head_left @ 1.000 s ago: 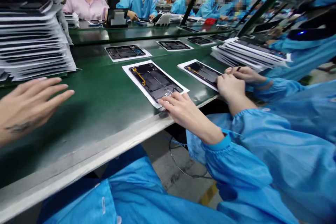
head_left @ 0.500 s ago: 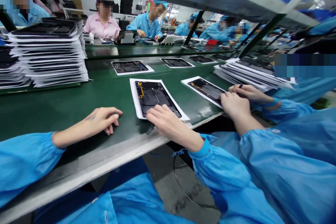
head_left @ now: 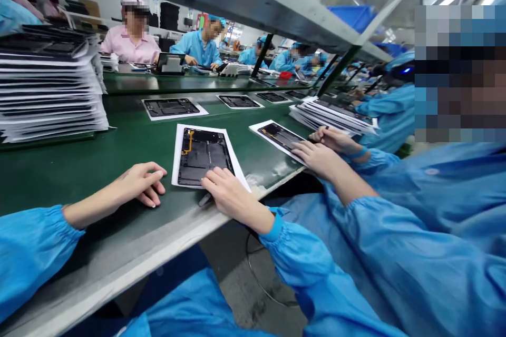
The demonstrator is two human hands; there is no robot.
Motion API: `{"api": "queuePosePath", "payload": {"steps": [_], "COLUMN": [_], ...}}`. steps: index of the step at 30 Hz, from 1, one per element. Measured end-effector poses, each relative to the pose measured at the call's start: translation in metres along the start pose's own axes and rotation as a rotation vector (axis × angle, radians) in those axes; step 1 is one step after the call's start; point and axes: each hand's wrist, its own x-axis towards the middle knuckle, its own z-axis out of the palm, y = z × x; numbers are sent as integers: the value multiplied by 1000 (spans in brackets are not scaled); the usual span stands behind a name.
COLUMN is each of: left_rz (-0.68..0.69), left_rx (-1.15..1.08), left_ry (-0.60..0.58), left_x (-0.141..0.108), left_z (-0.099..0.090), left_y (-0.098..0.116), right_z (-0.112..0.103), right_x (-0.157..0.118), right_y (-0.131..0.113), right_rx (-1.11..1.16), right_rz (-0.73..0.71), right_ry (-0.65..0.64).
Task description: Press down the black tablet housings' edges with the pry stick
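A black tablet housing [head_left: 207, 155] with an orange flex cable on its upper left lies on a white sheet [head_left: 177, 139] in front of me. At its lower edge, my right hand [head_left: 231, 195] rests with fingers curled in. A small grey piece [head_left: 204, 200] pokes out under those fingers; its kind is unclear. Left of the sheet, my left hand [head_left: 144, 181] lies on the green bench top with loosely bent fingers, apart from the housing and holding nothing.
To the right, a co-worker's hands [head_left: 320, 155] are at another tablet housing [head_left: 276, 134]. Stacks of housings between white sheets stand at the left [head_left: 51, 89] and right [head_left: 332, 116]. Several more lie along the line behind. A grey shelf beam [head_left: 237, 0] crosses overhead.
The view has swung to the right, so everything sits further left. My right hand stays at the housing's lower edge and my left hand stays on the bench.
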Motion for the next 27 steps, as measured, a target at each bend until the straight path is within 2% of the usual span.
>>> {"api": "queuePosePath", "payload": {"steps": [3,6,9,12,15,19,22,24,27], "left_rz": [-57,-76,15,100,116,59,9,-13,-112], "left_rx": [-7,-70,-154,-190,-193,-187,-161,-112,-100], "left_ry": [8,-45,-75,16,152,373,513,534,428], "left_x": [2,7,13,9,-18,-85,-131,-150,-165], "left_z": [-10,-5,11,17,7,-13,-19,-21,-24], "left_y": [4,7,9,5,-10,-39,-53,-57,-59], "right_z": [-10,-22,-31,-32,-28,-25,-25,-24,-21], "right_x": [5,5,6,10,13,13,18,27,41], "right_y": [-2,-7,-20,-41,-64,-90,-112,-130,-155], "right_rx": [33,79,123,239,526,867,1013,1181,1404], "right_rz": [52,78,59,25,24,71,108,82,44], "right_ry": [42,87,121,185,305,484,535,542,540]}}
